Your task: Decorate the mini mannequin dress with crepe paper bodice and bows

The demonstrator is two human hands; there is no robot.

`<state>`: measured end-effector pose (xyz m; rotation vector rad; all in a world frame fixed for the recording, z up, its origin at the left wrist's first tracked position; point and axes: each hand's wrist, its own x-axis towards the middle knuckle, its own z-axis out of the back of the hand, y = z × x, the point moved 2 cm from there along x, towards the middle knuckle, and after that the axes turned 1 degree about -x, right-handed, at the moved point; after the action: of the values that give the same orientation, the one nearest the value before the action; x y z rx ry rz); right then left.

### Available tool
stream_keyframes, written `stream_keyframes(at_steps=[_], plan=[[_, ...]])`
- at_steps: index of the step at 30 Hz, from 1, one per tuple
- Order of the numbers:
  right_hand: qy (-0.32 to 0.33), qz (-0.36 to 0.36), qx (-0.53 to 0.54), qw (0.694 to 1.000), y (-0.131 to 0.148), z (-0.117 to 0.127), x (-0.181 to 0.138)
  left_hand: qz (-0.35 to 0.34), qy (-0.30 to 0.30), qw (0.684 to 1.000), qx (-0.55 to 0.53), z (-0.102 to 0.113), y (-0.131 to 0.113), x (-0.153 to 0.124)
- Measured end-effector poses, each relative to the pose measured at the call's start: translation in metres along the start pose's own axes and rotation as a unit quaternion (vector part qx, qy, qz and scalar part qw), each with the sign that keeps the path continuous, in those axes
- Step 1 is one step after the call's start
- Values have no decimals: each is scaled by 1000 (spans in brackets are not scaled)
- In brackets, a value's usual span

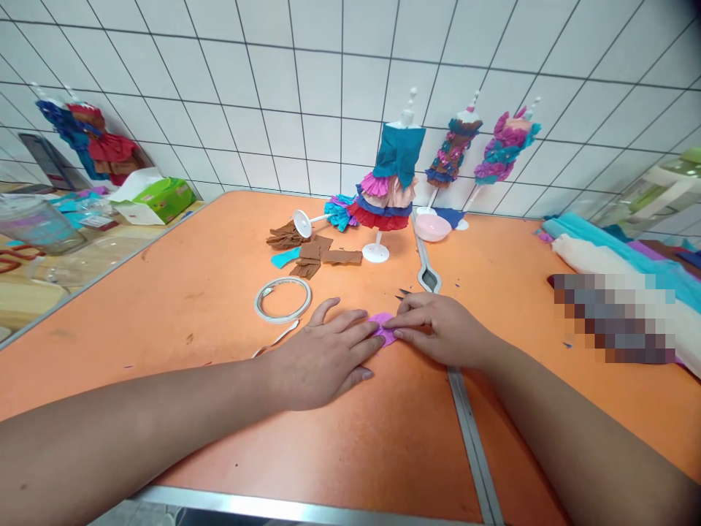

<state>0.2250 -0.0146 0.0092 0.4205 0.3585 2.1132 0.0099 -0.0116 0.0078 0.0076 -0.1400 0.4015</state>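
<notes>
A small piece of purple crepe paper [385,332] lies on the orange table between my hands. My left hand [334,354] rests flat with fingers spread, its fingertips pressing the paper's left side. From the right, my right hand [438,332] pinches the paper's edge between thumb and fingers. Two dark pointed blades [404,294] stick out behind the right hand, which hides the rest of that tool. A roll of double-sided tape [282,299] lies beyond my left hand, with a loose strip of tape [277,338] beside it.
A small dress form [388,175] in layered crepe paper stands behind brown crepe paper pieces [315,252]. Near it is a pink bowl [433,228]. More dressed forms line the tiled wall. Crepe paper rolls [646,263] lie right; a green tissue pack [164,201] sits left.
</notes>
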Motion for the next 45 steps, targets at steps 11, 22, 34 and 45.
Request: stream_keyframes(at_steps=[11,22,34,45], plan=[[59,-10,-143,988,12,-4,2,3,-7,1000,-2,-1,0,0],[-38,-120,97,987,9,0,8,38,-118,980,-159,14,12,1],[15,-250,521,816,15,-19,9,180,-171,875,-415,8,22,11],[30,-233,623,746,25,-28,11,207,-207,826,-481,1,28,11]])
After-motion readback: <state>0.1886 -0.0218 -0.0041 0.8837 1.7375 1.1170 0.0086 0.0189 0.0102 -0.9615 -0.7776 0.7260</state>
